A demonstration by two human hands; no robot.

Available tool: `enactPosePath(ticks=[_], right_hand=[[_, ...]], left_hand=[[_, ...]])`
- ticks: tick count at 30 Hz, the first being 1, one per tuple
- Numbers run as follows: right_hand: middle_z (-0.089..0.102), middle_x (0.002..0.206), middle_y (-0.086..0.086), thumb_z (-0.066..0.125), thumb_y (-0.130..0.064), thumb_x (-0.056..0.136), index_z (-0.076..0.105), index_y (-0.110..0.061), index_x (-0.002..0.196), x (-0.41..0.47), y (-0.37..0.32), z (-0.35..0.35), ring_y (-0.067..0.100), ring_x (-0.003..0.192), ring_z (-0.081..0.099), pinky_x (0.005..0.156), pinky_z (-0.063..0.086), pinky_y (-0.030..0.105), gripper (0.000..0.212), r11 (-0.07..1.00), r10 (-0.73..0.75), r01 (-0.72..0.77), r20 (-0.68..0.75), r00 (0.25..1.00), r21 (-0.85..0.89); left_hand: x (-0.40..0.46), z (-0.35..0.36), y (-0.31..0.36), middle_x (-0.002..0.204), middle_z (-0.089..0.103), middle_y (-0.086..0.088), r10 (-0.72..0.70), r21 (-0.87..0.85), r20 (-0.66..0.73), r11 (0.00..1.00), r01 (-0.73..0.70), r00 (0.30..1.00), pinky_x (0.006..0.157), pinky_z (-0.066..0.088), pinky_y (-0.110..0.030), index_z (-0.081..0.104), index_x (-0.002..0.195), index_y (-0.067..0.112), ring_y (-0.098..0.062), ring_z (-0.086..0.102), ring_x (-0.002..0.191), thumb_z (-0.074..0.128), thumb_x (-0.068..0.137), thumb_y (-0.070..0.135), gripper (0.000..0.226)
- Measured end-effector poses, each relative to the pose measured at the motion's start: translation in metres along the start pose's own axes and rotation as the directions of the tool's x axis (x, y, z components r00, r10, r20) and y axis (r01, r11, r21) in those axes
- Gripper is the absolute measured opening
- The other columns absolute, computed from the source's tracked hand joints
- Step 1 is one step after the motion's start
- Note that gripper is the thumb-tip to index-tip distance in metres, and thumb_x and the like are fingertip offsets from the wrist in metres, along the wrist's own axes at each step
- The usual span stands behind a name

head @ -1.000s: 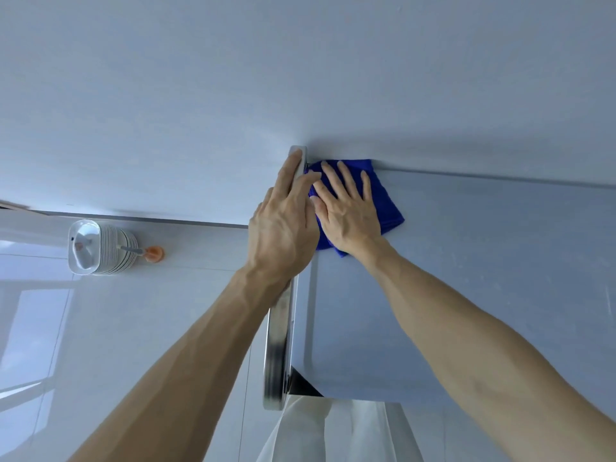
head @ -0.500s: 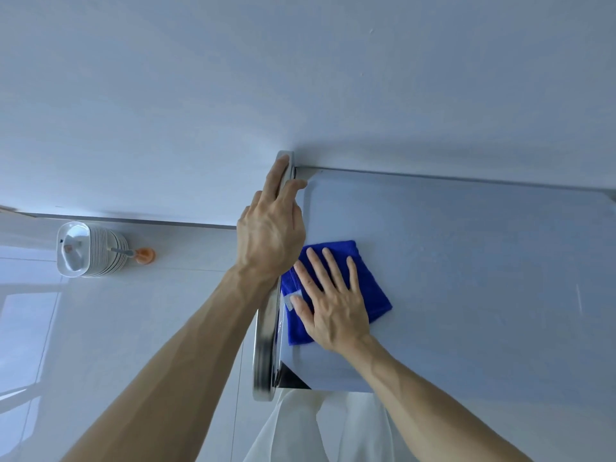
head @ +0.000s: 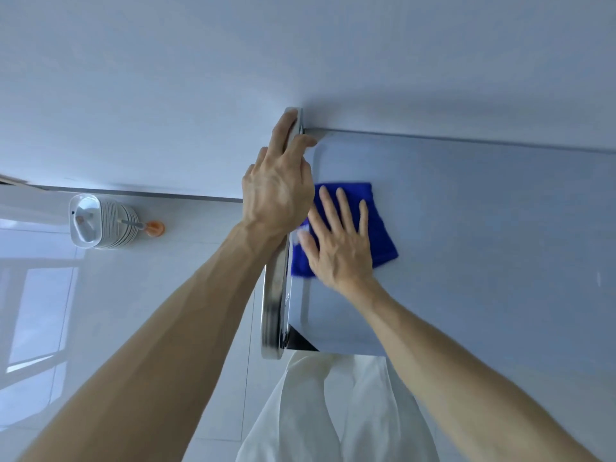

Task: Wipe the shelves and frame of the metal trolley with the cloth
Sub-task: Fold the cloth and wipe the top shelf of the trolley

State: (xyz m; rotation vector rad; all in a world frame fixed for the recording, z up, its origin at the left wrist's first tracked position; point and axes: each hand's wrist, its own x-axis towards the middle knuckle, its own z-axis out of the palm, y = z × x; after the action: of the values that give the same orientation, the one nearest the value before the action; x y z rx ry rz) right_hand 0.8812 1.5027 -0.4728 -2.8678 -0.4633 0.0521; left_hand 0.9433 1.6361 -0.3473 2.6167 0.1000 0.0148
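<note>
I'm on the top shelf (head: pixel 466 228); my right hand (head: pixel 336 241) lies flat, fingers spread, pressing the cloth (head: pixel 380 225) down just beside my left hand (head: pixel 276 188), which grips the rail (head: pixel 275 295); next, I judge, sweep rightward over unwiped metal.

The trolley shelf (head: pixel 483 211) is cut off at the right edge, and much of the blue cloth (head: pixel 380 228) is hidden under the motion-blurred right hand (head: pixel 340 248).

Both bare forearms reach forward, the left hand (head: pixel 276 191) curled over the chrome trolley rail (head: pixel 275 305), the right hand (head: pixel 340 248) beside it pressing flat, fingers (head: pixel 343 208) spread.
</note>
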Motion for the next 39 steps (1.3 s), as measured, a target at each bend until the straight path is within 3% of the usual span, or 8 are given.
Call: enactPosePath(ticks=[9,16,22,25,28,32,35,39], right_hand=[[0.027,0.165,0.001,0.035,-0.054,0.104,0.029,-0.03,0.157,-0.1,0.003,0.003,0.027,0.155,0.015,0.121,0.015,0.06,0.059,0.978,-0.207,0.208,0.106,0.972,0.002],[0.031,0.163,0.007,0.034,-0.052,0.104,0.033,-0.025,0.156,-0.01,-0.006,-0.001,0.031,0.152,0.024,0.12,0.013,0.062,0.058,0.998,0.056,-0.055,0.028,0.998,-0.033],[0.025,0.165,0.007,0.031,-0.046,0.107,0.028,-0.024,0.158,-0.09,-0.034,0.001,0.032,0.154,0.016,0.12,0.012,0.063,0.056,0.999,-0.007,0.005,0.058,0.998,0.037],[0.021,0.167,0.0,0.029,-0.05,0.106,0.023,-0.03,0.159,-0.125,-0.003,-0.006,0.026,0.155,0.011,0.121,0.013,0.06,0.057,0.989,-0.149,0.149,0.154,0.977,0.012],[0.029,0.164,-0.001,0.033,-0.053,0.104,0.033,-0.033,0.156,-0.148,0.06,-0.021,0.025,0.153,0.021,0.121,0.017,0.059,0.055,0.992,-0.117,0.122,0.123,0.986,-0.035],[0.025,0.165,0.0,0.032,-0.059,0.104,0.027,-0.032,0.157,-0.168,0.133,-0.044,0.027,0.153,0.021,0.122,0.016,0.058,0.06,0.987,0.097,-0.076,0.145,0.985,-0.14],[0.025,0.166,0.001,0.03,-0.06,0.103,0.026,-0.032,0.158,-0.171,0.137,-0.05,0.028,0.153,0.022,0.122,0.016,0.058,0.061,0.982,0.124,-0.097,0.164,0.979,-0.159],[0.035,0.161,0.002,0.024,-0.052,0.106,0.038,-0.03,0.153,-0.164,0.138,-0.054,0.03,0.148,0.032,0.119,0.024,0.06,0.054,0.992,0.101,-0.088,0.143,0.985,-0.093]], left_hand=[[0.001,0.002,0.001,0.159,0.028,0.009,0.014,0.03,0.0,0.999,-0.014,1.0,0.084,0.049,-0.05,0.056,0.128,0.021,-0.029,0.055,0.111,0.037,0.093,0.01,0.041],[-0.001,0.004,-0.001,0.159,0.03,0.004,0.051,0.074,-0.02,0.996,-0.05,0.998,0.086,0.043,-0.045,0.057,0.128,0.017,-0.032,0.055,0.107,0.035,0.093,0.011,0.041],[-0.002,0.0,0.0,0.159,0.029,0.003,0.041,0.101,-0.015,0.994,-0.039,0.999,0.092,0.041,-0.048,0.056,0.128,0.018,-0.033,0.053,0.115,0.034,0.093,0.013,0.041],[-0.003,0.001,0.002,0.159,0.029,0.003,0.057,0.114,-0.016,0.992,-0.055,0.998,0.095,0.04,-0.049,0.056,0.128,0.018,-0.034,0.052,0.117,0.033,0.095,0.013,0.041],[-0.005,0.0,0.006,0.16,0.029,0.002,0.071,0.172,-0.034,0.983,-0.064,0.997,0.099,0.036,-0.047,0.056,0.128,0.018,-0.034,0.05,0.119,0.033,0.094,0.012,0.042],[-0.006,0.004,0.011,0.165,0.013,-0.009,0.134,0.508,0.031,0.851,-0.131,0.991,0.117,0.011,-0.063,0.053,0.132,0.015,-0.039,0.028,0.142,0.043,0.093,0.014,0.04],[-0.016,0.026,0.033,0.166,0.001,-0.01,0.299,0.648,0.159,0.687,-0.329,0.941,0.119,-0.002,-0.064,0.05,0.138,0.018,-0.039,0.009,0.151,0.056,0.088,0.014,0.051],[-0.058,0.086,0.065,0.166,0.01,-0.008,0.227,0.334,0.239,0.894,-0.299,0.944,0.124,0.003,-0.05,0.039,0.147,0.016,-0.031,0.008,0.152,0.051,0.095,0.008,0.054]])
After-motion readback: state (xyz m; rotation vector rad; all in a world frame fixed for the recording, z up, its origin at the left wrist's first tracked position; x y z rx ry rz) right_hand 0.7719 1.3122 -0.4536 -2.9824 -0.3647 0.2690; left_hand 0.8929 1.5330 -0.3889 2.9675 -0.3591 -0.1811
